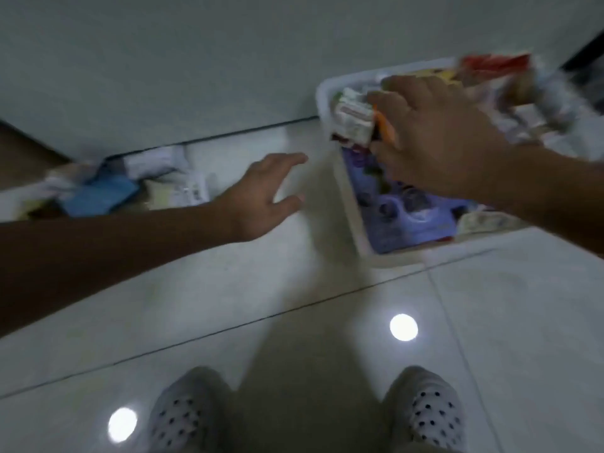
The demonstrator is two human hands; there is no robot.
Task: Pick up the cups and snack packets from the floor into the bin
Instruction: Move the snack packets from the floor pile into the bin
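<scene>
White bin (327, 93), two hands (434, 135).

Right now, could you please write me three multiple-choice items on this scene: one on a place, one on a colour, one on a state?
1. Where does the white plastic bin stand?
A. on the pale tiled floor by the wall
B. on a table
C. on a chair

2. What colour is the large flat packet lying in the bin?
A. green
B. purple-blue
C. black

3. How is the left hand?
A. closed on a cup
B. inside the bin
C. open and empty above the floor

Answers:
1 A: the bin's base meets the floor tiles beside the wall.
2 B: its printed face shows purple-blue.
3 C: its fingers are spread with nothing in them, while the right hand holds small packets over the bin; a blurred pile of litter lies by the wall.
</scene>
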